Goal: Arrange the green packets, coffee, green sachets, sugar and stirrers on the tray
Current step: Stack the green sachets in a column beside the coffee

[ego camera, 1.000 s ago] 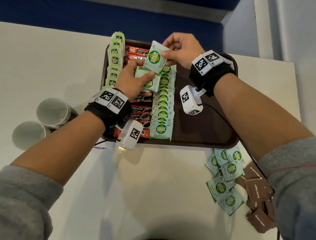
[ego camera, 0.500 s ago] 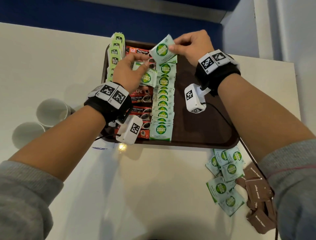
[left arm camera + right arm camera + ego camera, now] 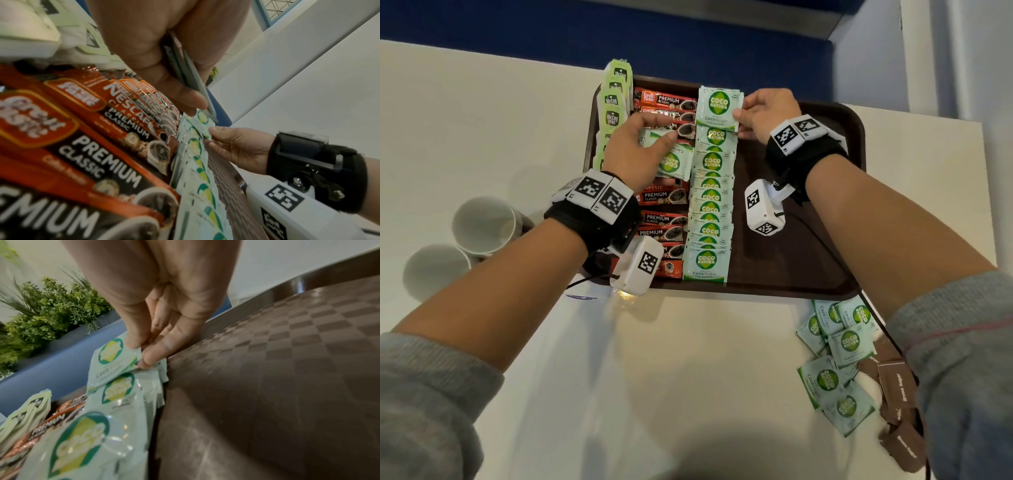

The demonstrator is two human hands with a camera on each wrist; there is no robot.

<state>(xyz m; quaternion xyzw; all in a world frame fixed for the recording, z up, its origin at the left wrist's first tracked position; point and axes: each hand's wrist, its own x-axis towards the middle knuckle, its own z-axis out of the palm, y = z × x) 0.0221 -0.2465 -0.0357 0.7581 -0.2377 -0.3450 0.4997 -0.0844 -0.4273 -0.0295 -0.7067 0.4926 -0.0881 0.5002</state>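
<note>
A brown tray [image 3: 801, 267] holds a left column of pale green packets [image 3: 613, 102], a column of red coffee sachets [image 3: 664, 205] and an overlapping row of green sugar sachets [image 3: 710, 209]. My right hand [image 3: 763, 113] pinches one green sachet [image 3: 718, 108] by its right edge at the far end of that row; the pinch shows in the right wrist view [image 3: 115, 363]. My left hand [image 3: 637, 147] grips a small stack of green sachets [image 3: 671, 161] over the coffee, seen edge-on as a thin stack [image 3: 185, 68] in the left wrist view.
Loose green sachets [image 3: 835, 359] and brown sugar packets [image 3: 897, 404] lie on the white table right of the tray's near corner. Two white cups [image 3: 482, 226] stand at the left. The tray's right half [image 3: 287, 369] is bare. A blue wall backs the table.
My right hand has carried the sachet from above the left hand to the far end of the row and lowered it flat. The left hand has kept its stack and shifted slightly forward.
</note>
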